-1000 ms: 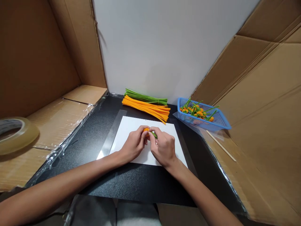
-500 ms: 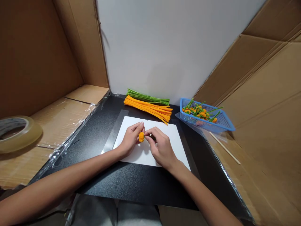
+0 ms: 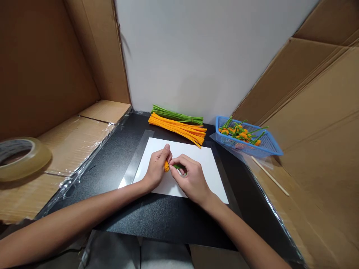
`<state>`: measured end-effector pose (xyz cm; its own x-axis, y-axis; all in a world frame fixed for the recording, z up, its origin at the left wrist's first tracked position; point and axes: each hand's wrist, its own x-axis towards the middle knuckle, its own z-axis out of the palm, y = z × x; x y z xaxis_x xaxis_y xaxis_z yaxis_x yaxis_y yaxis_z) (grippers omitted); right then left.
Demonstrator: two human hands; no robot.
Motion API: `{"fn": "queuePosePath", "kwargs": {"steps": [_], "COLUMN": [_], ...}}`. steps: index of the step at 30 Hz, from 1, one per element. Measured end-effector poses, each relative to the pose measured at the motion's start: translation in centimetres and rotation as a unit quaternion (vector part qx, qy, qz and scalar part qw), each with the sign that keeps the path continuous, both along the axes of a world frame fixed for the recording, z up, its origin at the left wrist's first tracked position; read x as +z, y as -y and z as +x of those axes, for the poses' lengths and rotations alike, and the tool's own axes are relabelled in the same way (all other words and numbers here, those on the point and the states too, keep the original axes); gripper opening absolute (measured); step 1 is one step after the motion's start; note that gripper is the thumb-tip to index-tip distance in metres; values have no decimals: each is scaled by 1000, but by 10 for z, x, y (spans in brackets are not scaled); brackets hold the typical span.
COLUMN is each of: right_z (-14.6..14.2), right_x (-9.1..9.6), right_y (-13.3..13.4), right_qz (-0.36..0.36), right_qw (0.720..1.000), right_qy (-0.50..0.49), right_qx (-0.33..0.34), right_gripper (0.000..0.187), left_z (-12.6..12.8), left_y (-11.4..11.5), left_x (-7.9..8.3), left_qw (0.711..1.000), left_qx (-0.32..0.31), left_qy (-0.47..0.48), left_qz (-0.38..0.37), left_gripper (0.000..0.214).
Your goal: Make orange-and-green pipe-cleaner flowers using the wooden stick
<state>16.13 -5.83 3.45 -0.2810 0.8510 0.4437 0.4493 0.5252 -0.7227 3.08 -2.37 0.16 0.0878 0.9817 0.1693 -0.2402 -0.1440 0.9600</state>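
Observation:
Over a white sheet of paper (image 3: 202, 164) on the black table, both hands meet. My left hand (image 3: 155, 170) pinches a small orange coil (image 3: 166, 166) of pipe cleaner. My right hand (image 3: 190, 179) is closed on the short green stem (image 3: 177, 166) that sticks out of the coil. The two hands touch at the fingertips. Behind the paper lie a bundle of orange pipe cleaners (image 3: 179, 129) and a bundle of green pipe cleaners (image 3: 176, 115).
A blue plastic basket (image 3: 263, 145) at the right holds several orange-and-green pieces. A thin wooden stick (image 3: 269, 176) lies beside it. A roll of clear tape (image 3: 19, 158) sits on cardboard at the left. Cardboard walls stand on both sides.
The orange coil showed openly between the fingertips half a second ago; now the hands have closed in and lowered slightly, and only its edge and a bit of green stem show.

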Motion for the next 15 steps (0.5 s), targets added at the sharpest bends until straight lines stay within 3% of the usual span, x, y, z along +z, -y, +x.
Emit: {"fn": "queuePosePath", "kwargs": {"steps": [3,11,15], "right_z": [-1,-2,2], "right_x": [-1,-7,-7], "right_y": [2,6,3], "right_qz": [-9,58,120], "right_qw": [1000,998,991], "right_qy": [-3,27,57], "right_qx": [-4,13,8], "right_gripper": [9,11,10], "left_z": [-1,-6,-11], "left_y": [1,1,-2], "left_x": [2,-2,3], "left_qw": [999,979,982], "left_qx": [14,42,8], "left_qy": [-36,-136,-139], "left_qz": [29,146,131], "left_gripper": [59,59,52]}}
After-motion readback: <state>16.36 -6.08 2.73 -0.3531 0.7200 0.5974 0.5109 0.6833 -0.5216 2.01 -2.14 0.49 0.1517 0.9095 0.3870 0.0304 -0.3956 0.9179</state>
